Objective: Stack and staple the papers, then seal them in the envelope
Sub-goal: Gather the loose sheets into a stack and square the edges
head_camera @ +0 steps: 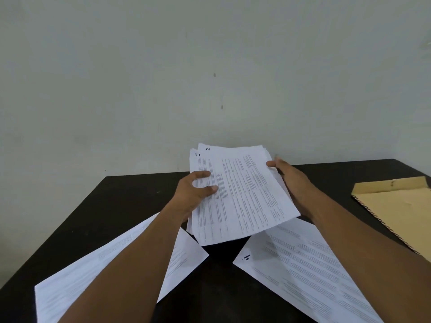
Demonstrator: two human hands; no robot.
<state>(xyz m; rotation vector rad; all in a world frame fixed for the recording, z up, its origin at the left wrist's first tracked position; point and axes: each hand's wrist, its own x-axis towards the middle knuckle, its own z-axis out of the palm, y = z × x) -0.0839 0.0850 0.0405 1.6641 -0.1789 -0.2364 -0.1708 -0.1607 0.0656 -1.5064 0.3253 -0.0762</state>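
Note:
A loose stack of printed white papers (242, 194), the top sheet marked "1" and one under it "2", is held tilted above the black table (112, 206). My left hand (193, 192) grips the stack's left edge, thumb on top. My right hand (291, 180) holds the right edge, thumb over the top corner and fingers behind. One loose printed sheet (70, 283) lies under my left forearm at the near left. Another sheet (310, 271), marked with a handwritten number, lies at the near right. A brown envelope (396, 206) lies flat at the right. No stapler is in view.
A pale wall (210, 78) rises directly behind the table's far edge. Bare black tabletop shows at the far left and between the two loose sheets near me. The envelope reaches past the frame's right edge.

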